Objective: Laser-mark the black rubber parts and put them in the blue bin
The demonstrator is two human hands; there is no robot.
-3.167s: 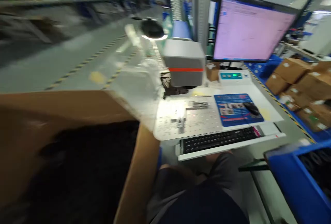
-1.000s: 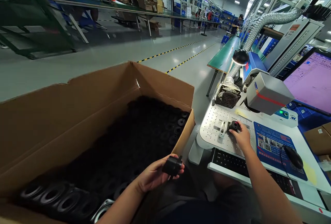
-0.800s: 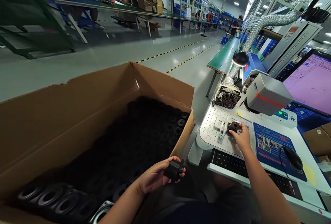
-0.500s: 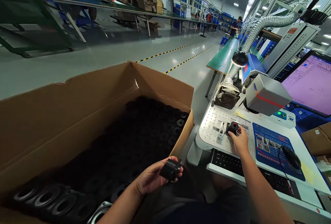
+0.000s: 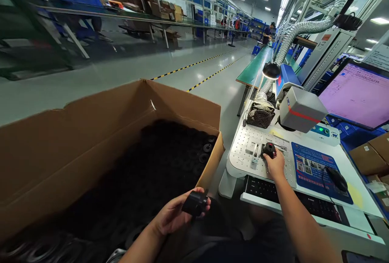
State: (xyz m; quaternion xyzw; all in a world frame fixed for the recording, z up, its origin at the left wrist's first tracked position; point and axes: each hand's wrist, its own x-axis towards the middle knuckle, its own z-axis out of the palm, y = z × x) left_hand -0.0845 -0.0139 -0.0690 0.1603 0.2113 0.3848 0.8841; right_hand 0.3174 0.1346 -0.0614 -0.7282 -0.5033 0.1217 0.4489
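A black cylindrical part (image 5: 194, 204) lies in my left hand (image 5: 179, 211), fingers curled round it, above the near edge of the large cardboard box. At the marking machine, my right hand (image 5: 276, 163) grips a similar black part (image 5: 269, 149) with a hole in its end. That part sits on the perforated metal plate (image 5: 243, 154), against a small metal fixture (image 5: 255, 151). Above and behind it is the grey machine head (image 5: 302, 109). Inside the cardboard box (image 5: 179, 97) lie many dark ring-shaped parts (image 5: 208, 148), mostly in shadow.
A mouse pad (image 5: 316, 174) and a mouse (image 5: 336, 178) lie right of my right hand, with a keyboard (image 5: 264, 190) below. A fan (image 5: 260, 116) and a monitor (image 5: 355, 93) stand behind. A co-worker (image 5: 267, 34) is far down the green bench (image 5: 253, 66).
The view has shifted slightly, so the scene sits further left. The part in my left hand appears turned a little. My right hand still grips its part at the fixture.
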